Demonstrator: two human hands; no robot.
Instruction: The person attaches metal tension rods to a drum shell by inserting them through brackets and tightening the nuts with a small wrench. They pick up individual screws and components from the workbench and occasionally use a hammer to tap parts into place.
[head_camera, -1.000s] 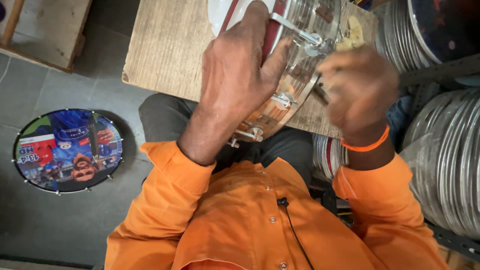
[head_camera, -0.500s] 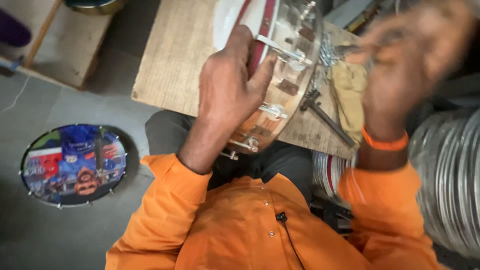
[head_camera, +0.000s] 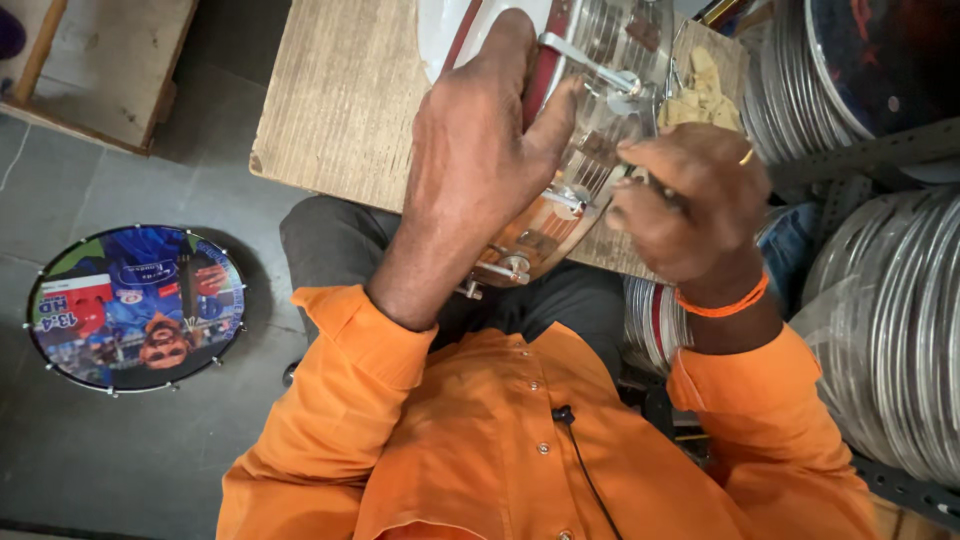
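- Our left hand (head_camera: 478, 150) clamps over the rim of the shiny drum (head_camera: 590, 130), which lies on its side on the wooden table (head_camera: 340, 100).
- Our right hand (head_camera: 690, 205) is closed around a small tool at the drum's lug, just beside the left hand.
- Stacked metal hoops (head_camera: 900, 330) stand right of the right hand.
- A printed drumhead (head_camera: 135, 305) lies on the floor, well left of the left hand.

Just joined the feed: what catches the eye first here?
Both hands work on a shiny metal drum tilted on the wooden table: the left hand grips its rim, the right hand is at its side. A drum with a colourful printed head lies on the floor, left.
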